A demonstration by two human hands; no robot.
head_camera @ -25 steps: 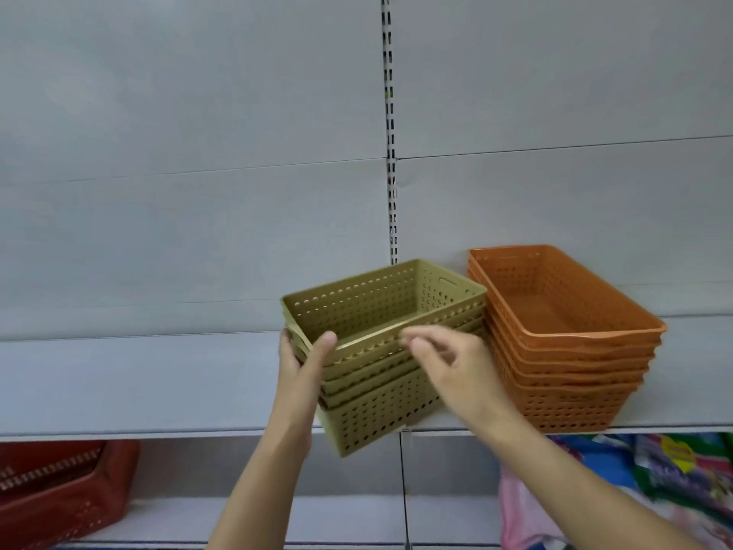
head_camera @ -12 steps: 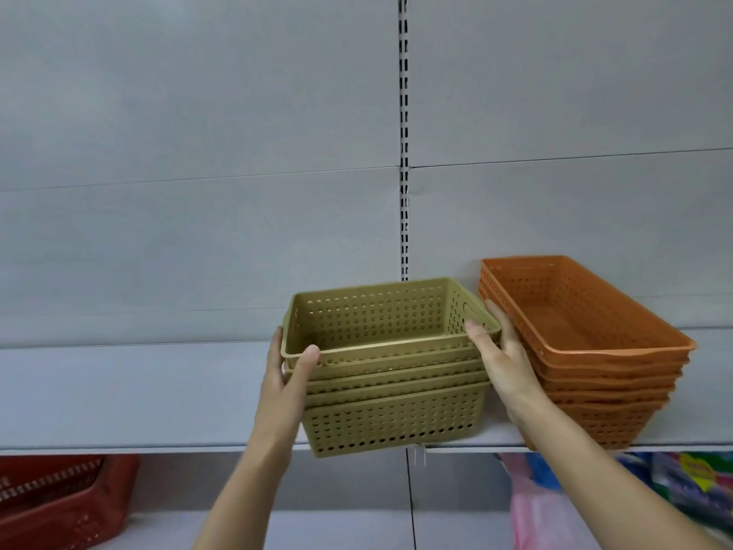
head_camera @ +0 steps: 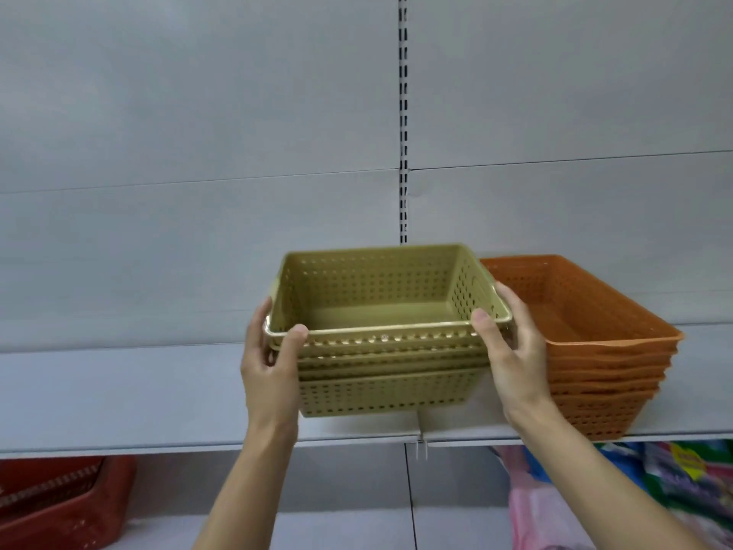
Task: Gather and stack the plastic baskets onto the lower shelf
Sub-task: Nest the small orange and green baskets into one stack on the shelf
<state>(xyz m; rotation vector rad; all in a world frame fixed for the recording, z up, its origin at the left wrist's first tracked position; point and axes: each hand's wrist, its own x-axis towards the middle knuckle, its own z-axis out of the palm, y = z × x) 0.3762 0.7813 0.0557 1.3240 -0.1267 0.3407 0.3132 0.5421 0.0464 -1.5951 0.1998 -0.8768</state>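
Note:
A nested stack of olive-green perforated plastic baskets (head_camera: 380,391) rests level on the white shelf (head_camera: 119,406). My left hand (head_camera: 269,367) grips the stack's left front corner, thumb over the top rim. My right hand (head_camera: 511,351) holds the right front corner the same way. Right beside it, almost touching, stands a stack of several longer orange baskets (head_camera: 607,375) on the same shelf. On the lower shelf (head_camera: 341,529) at the far left sit red baskets (head_camera: 59,506).
A slotted upright (head_camera: 403,113) runs down the grey back panel behind the green stack. Colourful packaged goods (head_camera: 642,490) fill the lower shelf at the right. The upper shelf extends bare to the left of the green stack.
The green stack was tilted and hanging past the shelf edge; now it sits level on the shelf. My right hand moved from the front rim to the right corner.

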